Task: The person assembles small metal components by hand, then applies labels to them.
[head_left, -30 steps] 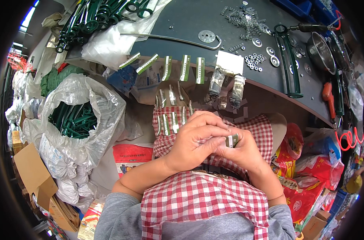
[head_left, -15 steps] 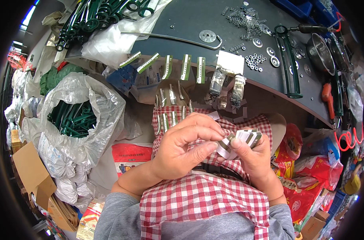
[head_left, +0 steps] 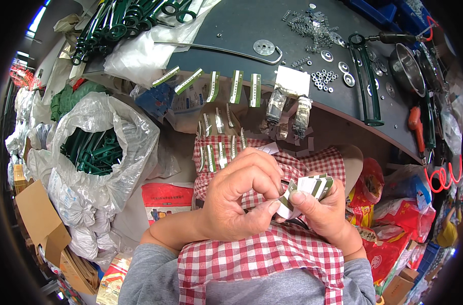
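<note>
A: What's around the person?

B: A dark bench [head_left: 272,25] curves across the top, strewn with washers [head_left: 324,79] at 1 o'clock and a pile of small springs [head_left: 308,23] at 12. Green and white labels [head_left: 235,86] hang along its front edge at 12 o'clock, two small clear packets [head_left: 288,108] just beside them. At 9 o'clock a clear plastic bag [head_left: 114,137] holds green metal parts [head_left: 91,152].

A: And the hands?

B: Both meet over a red checked apron [head_left: 262,259] near the centre. The right hand [head_left: 325,213] is closed around a fanned stack of small labels [head_left: 312,185], thumb pressed on its lower edge. The left hand [head_left: 236,195] curls in from 7 o'clock, its thumb and fingertips pinching the stack's nearest label.

A: Anything on the lap?

B: More labels [head_left: 218,155] lie in a row on the checked cloth at 11 o'clock from the hands, well apart from the stack.
</note>
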`<state>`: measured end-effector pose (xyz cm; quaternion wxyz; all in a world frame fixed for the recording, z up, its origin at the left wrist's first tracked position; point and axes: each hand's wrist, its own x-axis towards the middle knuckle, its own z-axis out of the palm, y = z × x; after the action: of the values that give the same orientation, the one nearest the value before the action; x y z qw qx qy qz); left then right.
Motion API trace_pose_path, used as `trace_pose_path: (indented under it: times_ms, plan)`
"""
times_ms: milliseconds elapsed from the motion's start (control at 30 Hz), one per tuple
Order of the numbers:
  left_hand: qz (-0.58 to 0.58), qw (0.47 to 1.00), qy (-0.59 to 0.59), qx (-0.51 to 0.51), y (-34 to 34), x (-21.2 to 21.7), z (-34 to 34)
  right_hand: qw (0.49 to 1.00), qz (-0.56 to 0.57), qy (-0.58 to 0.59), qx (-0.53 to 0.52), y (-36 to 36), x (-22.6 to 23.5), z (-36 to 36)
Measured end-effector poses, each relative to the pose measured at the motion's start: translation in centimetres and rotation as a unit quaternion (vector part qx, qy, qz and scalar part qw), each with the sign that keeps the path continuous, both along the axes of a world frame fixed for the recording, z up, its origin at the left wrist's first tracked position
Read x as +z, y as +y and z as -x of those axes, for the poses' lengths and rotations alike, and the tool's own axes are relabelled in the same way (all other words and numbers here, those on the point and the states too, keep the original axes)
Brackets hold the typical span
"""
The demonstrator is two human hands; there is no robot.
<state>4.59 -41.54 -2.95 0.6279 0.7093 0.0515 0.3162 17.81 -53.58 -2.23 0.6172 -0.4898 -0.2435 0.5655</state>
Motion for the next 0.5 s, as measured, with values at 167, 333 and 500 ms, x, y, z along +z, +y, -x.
trace_pose_path:
  times_ms: [167, 333, 500]
  plan:
    - [0.027, 1.0, -0.006, -0.001, 0.08, -0.12, 0.04, 0.995, -0.022, -0.091, 0.023, -0.08, 0.03, 0.24]
    - [-0.085, 0.996, 0.009, 0.025, 0.51, 0.18, 0.22, 0.999, -0.001, -0.031, 0.021, 0.08, 0.28, 0.28]
    - [-0.143, 0.989, 0.037, 0.024, 0.48, 0.73, 0.5, 0.999, 0.002, -0.032, 0.027, 0.27, 0.43, 0.43]
